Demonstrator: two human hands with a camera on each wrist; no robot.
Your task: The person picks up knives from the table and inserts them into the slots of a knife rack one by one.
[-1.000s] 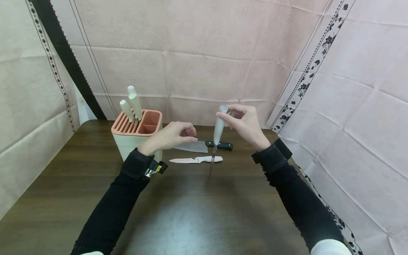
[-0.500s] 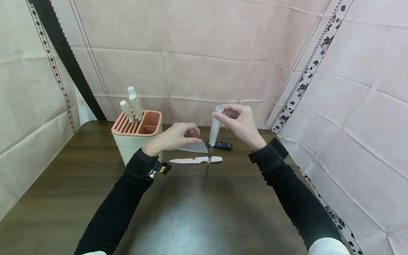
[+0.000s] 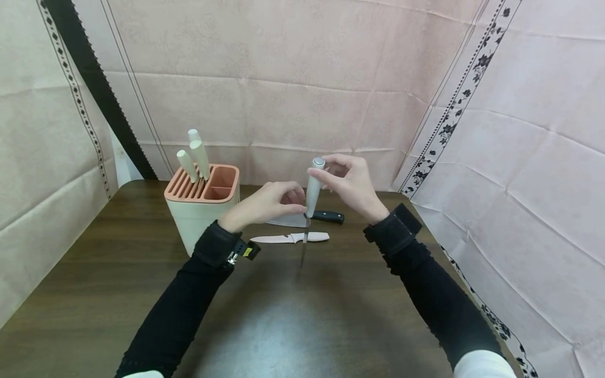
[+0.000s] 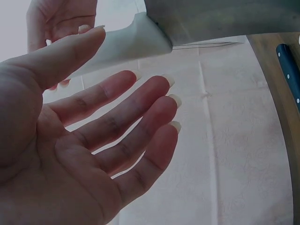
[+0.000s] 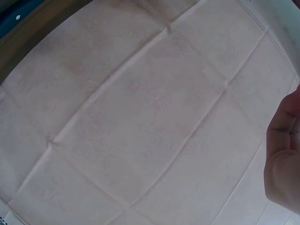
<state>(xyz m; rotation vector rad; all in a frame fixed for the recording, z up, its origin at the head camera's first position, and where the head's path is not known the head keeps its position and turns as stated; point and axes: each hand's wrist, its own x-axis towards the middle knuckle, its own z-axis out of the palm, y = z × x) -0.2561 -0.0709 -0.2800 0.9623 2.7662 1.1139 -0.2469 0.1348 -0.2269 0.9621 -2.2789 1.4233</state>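
Upright in the head view, a kitchen knife (image 3: 313, 191) with a pale green handle points its blade down over the table. My right hand (image 3: 353, 181) pinches the upper end of its handle between thumb and fingers. Beside the lower handle is my left hand (image 3: 269, 203), its thumb and fingers loosely curved. The left wrist view shows this left hand (image 4: 112, 122) spread apart around the handle (image 4: 140, 44), with the broad blade (image 4: 220, 21) beyond. Behind the knife lie a black-handled cleaver (image 3: 329, 217) and a small white knife (image 3: 314, 237).
A pale green knife block (image 3: 198, 223) with an orange slotted top stands at the left, several pale-handled knives (image 3: 200, 159) in its slots. Patterned cloth (image 3: 283, 105) hangs behind the brown table (image 3: 255, 325) and along both sides.
My right hand has carried the upright knife a little to the left. My left hand has moved right, closing the distance to the handle.
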